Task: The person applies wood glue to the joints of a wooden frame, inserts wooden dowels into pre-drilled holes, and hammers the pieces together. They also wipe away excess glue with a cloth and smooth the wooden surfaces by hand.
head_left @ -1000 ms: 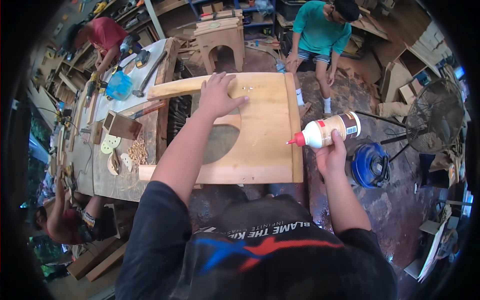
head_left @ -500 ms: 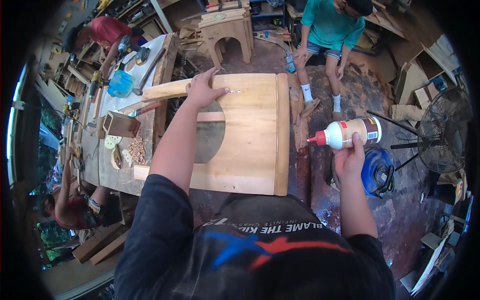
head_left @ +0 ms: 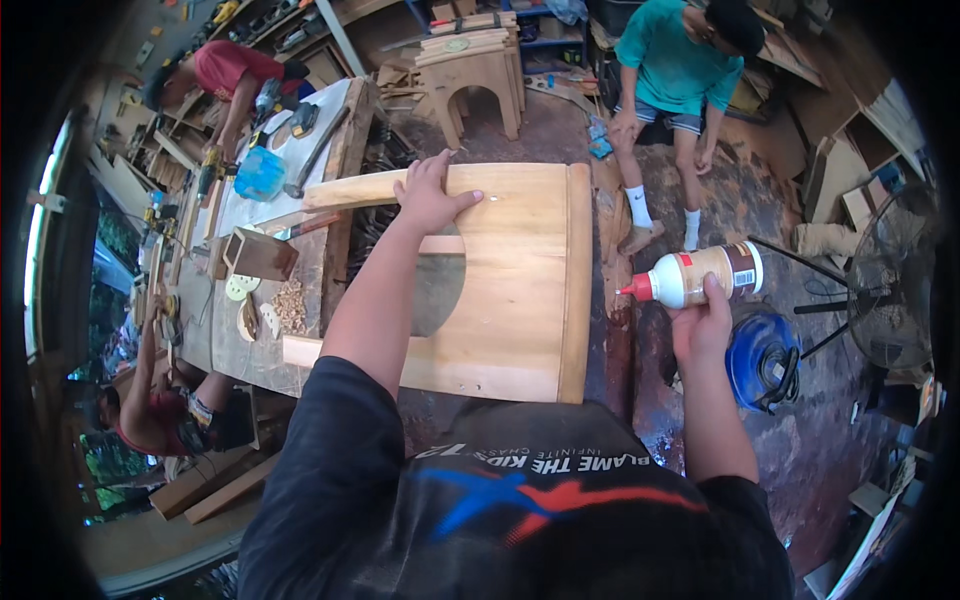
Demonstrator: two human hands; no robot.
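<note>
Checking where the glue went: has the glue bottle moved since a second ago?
Yes. The glue bottle in the right hand has moved rightward, off the wooden stool panel edge.

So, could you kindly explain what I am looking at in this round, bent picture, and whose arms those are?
There is no machine here: a person wears a wide fisheye camera on the head, looking down, so straight edges curve near the rim. The two arms rising from the bottom are that person's own. The left hand presses flat on a pale wooden stool-like piece with an arched cut-out, which lies on its side, partly on a long grey workbench. The right hand holds a cream plastic glue bottle with a red nozzle, tipped sideways, off to the side of the wood. A small open wooden box sits on the bench. Other people work or sit nearby.
</note>
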